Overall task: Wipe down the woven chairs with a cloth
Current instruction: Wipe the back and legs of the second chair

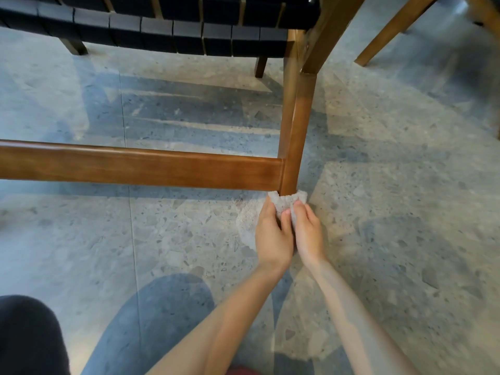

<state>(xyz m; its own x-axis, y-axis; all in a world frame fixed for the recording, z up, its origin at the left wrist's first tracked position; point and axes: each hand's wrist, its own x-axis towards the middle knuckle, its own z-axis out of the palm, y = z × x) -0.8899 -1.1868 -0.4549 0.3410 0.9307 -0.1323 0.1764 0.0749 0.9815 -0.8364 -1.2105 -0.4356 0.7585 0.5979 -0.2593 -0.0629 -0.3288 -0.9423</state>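
Pinching fuzzy cloth [284,203] round squared wooden leg [294,136]

bare forearms [232,301], a black-clad knee [27,336], a sliver of red fabric [243,371].

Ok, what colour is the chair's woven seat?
The seat is black woven straps, with tan showing in the gaps; the head view shows it.

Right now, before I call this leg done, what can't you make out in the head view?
Head view only.
Foot of the chair leg: wrapped by the cloth that the left hand and right hand grip.
Woven seat: top cut off by the upper edge.
Crossbar: left end runs off the left edge.
Second chair: only legs show, rest cut off upper right.
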